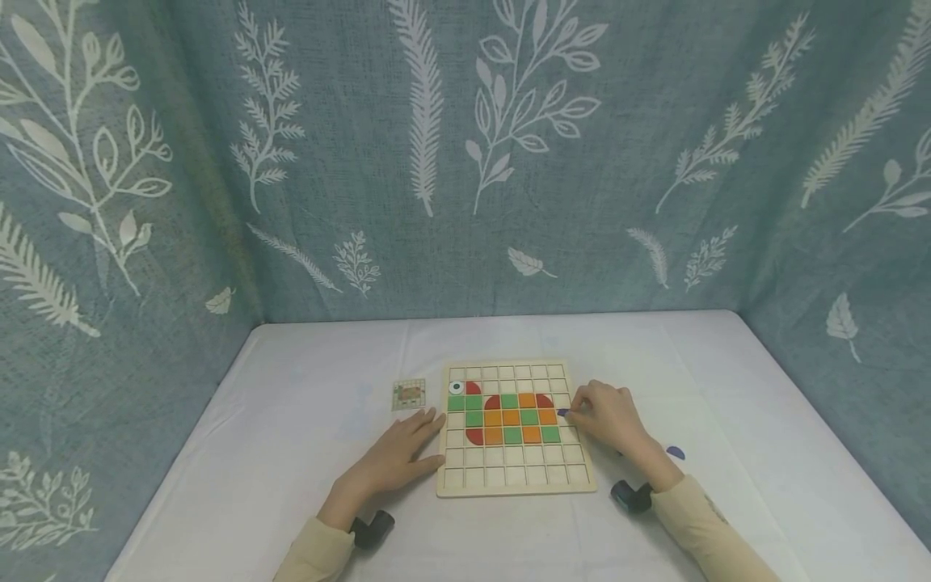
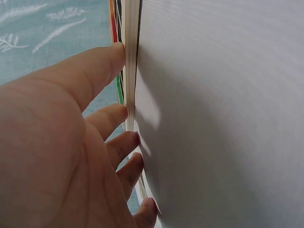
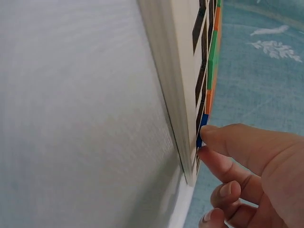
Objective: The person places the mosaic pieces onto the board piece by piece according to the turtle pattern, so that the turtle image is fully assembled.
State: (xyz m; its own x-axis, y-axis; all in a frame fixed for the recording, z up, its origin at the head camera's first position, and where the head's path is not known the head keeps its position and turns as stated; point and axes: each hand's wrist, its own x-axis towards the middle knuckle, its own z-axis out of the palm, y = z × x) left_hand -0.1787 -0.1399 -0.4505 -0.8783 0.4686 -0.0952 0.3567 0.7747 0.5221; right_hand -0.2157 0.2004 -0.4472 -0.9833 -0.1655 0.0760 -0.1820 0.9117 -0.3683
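A wooden grid board (image 1: 509, 491) lies on the white table, its cells partly filled with green, orange and red tiles and a white eye tile (image 1: 456, 387). My right hand (image 1: 609, 416) pinches a small blue tile (image 3: 204, 124) between thumb and forefinger at the board's right side, beside the orange and green tiles. The blue tile is partly covered by the fingertips. My left hand (image 1: 396, 457) rests along the board's left edge with its fingers extended; in the left wrist view the thumb and fingertips touch the wooden side.
Left of the board's upper corner lies a small pattern card (image 1: 409, 394). Another blue tile (image 1: 676, 453), half-round, sits on the table (image 1: 756, 485) right of my right wrist. A patterned blue-green curtain (image 1: 465, 267) surrounds the table's back and sides.
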